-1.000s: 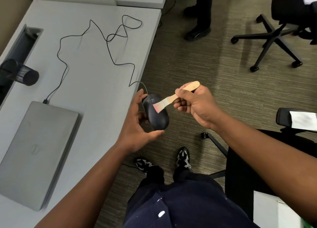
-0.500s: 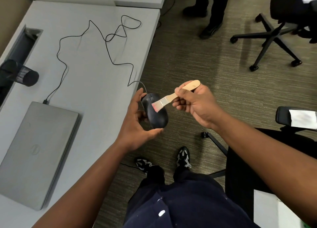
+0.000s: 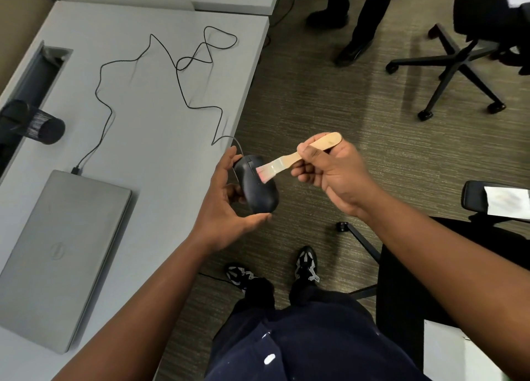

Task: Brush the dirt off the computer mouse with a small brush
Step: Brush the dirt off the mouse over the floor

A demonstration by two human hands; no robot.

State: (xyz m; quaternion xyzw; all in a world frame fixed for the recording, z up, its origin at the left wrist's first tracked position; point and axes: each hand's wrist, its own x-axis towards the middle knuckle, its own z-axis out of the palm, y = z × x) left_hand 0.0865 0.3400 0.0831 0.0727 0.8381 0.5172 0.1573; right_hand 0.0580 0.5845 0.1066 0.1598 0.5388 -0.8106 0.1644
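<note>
Left hand [image 3: 226, 205] grips the black wired computer mouse [image 3: 258, 185], held off the desk [image 3: 160, 128] beyond its right edge. Right hand [image 3: 329, 171] pinches the wooden-handled small brush [image 3: 298, 158]; pink-tipped bristles touch the mouse top. The closed laptop's [image 3: 57, 254] lid logo is unreadable.

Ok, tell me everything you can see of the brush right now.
The small brush has a flat, pale wooden handle with a rounded end, a light band at the neck and pinkish-white bristles. The right hand pinches the handle, which slants down toward the left. Its bristles rest on the top of the black mouse, which the left hand holds just off the desk edge.
</note>
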